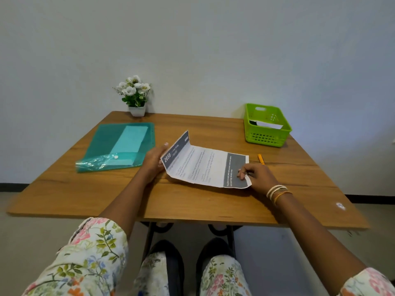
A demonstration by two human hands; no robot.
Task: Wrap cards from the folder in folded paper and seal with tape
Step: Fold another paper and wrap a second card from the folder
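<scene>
Both my arms reach forward over the near edge of the desk [64, 189]. My left hand [152, 160] sits at the left end of the paper [205, 165], fingers nearly straight and passing behind the raised end panel, which stands tilted up along a fold; one fingertip shows above the panel's top edge. This grip is loose: the fingers prop the flap, not curled round it. My right hand [257, 175] rests at the paper's right end, fingers curled, pinching the near right corner between thumb and fingertips. Bangles [276, 192] ring the right wrist.

The paper is one printed sheet with dark bands at both ends, lying mid-desk between my hands, flat except for the raised left panel.

Count of items:
- One folder [119, 146], teal and translucent, snap-closed, flat on the desk left of the paper, a pale sheet visible inside.
- One green basket [267, 127] at the far right, holding a white item.
- One orange pen [260, 159], just beyond my right hand, partly hidden.
- One potted plant [135, 95] with white flowers at the far edge.
</scene>
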